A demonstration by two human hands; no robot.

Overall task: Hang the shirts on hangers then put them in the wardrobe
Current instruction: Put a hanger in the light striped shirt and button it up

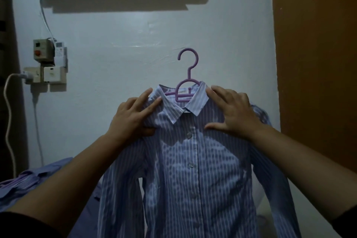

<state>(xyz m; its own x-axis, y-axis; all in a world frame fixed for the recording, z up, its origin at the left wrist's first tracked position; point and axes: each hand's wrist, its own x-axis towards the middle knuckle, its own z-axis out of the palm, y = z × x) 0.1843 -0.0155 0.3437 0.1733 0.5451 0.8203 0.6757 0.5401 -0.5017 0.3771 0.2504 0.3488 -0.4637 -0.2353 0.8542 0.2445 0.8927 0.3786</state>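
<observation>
Shirt (pixel 191 160), blue-and-white striped with long sleeves, is already threaded onto a purple plastic hanger (pixel 188 75); hook and neck bar are seen above the collar, the shoulder arms are hidden under the fabric. It is held up in front of a white wall (pixel 135 44), buttoned down the front.

Left hand (pixel 133 118): shoulder fabric beside the collar is pinched between fingers on top and thumb below. Right hand (pixel 231 114): fingers are spread flat over the other shoulder, thumb out along the chest; a pressing contact is judged, not a clamp.

Progress: hanging of this shirt is judged nearly done, only collar and shoulder straightening left. Transfer to the wardrobe is not yet done. The brown panel (pixel 313 63) at right may be the wardrobe's side; that cannot be confirmed, and no interior or contents are shown.

More striped shirts (pixel 29 181) are piled lower left, none seen on a hanger, so further rounds are expected.
</observation>
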